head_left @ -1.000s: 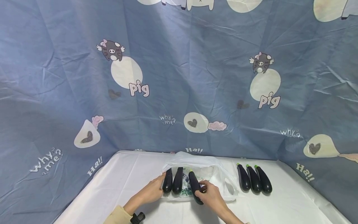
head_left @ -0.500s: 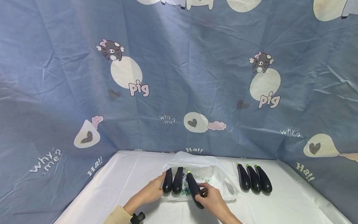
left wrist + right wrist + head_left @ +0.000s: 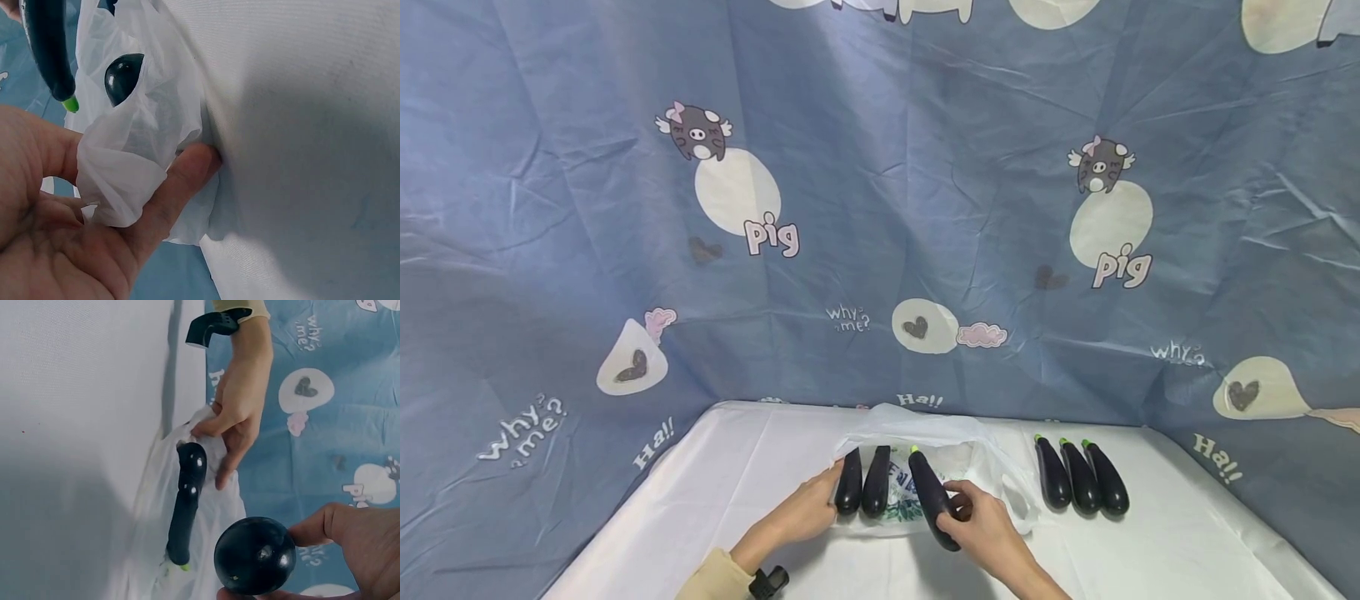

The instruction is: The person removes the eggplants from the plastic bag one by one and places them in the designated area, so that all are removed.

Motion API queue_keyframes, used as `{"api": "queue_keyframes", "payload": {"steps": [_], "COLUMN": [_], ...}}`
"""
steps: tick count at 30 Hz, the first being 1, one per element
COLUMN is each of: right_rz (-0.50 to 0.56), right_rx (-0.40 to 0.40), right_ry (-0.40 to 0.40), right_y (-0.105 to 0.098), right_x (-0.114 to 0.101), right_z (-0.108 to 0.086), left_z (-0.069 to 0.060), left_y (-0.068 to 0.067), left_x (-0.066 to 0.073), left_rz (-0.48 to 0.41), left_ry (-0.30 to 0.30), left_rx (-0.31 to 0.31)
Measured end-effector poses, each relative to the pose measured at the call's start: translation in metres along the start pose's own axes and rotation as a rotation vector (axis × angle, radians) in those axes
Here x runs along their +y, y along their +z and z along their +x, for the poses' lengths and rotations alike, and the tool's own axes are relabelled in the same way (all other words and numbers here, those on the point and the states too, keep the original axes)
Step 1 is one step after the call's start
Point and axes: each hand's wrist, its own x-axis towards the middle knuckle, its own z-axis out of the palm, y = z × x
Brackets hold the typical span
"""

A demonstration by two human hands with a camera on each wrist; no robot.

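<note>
My right hand grips a dark eggplant with a green stem end, its thumb and fingers near the rounded lower end. The eggplant is tilted, stem pointing away, in front of the mouth of a white plastic bag. In the right wrist view its round end faces the camera. With thumb and fingers, my left hand holds the left edge of the bag's mouth; the left wrist view shows the thin plastic between them. Inside the bag lie a left eggplant and another eggplant beside it.
Three more eggplants lie side by side to the right of the bag. A white cloth covers the table. Behind it hangs a blue curtain with pig prints.
The right hand has shifted the gripped eggplant slightly toward me, then to the right and a little away. The left hand and the bag have stayed in place.
</note>
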Motion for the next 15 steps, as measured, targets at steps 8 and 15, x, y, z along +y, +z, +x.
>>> {"api": "queue_keyframes", "payload": {"steps": [8,15], "right_rz": [0.018,0.020], "right_rx": [0.027,0.061], "right_ry": [0.006,0.049], "right_y": [-0.007,-0.018], "right_x": [-0.003,-0.003], "right_z": [-0.002,0.002], "left_z": [0.000,0.000], "left_y": [-0.001,0.000], "left_x": [0.000,0.000], "left_rz": [0.003,-0.004], "left_ry": [0.002,-0.008], "left_rx": [0.002,-0.006]}}
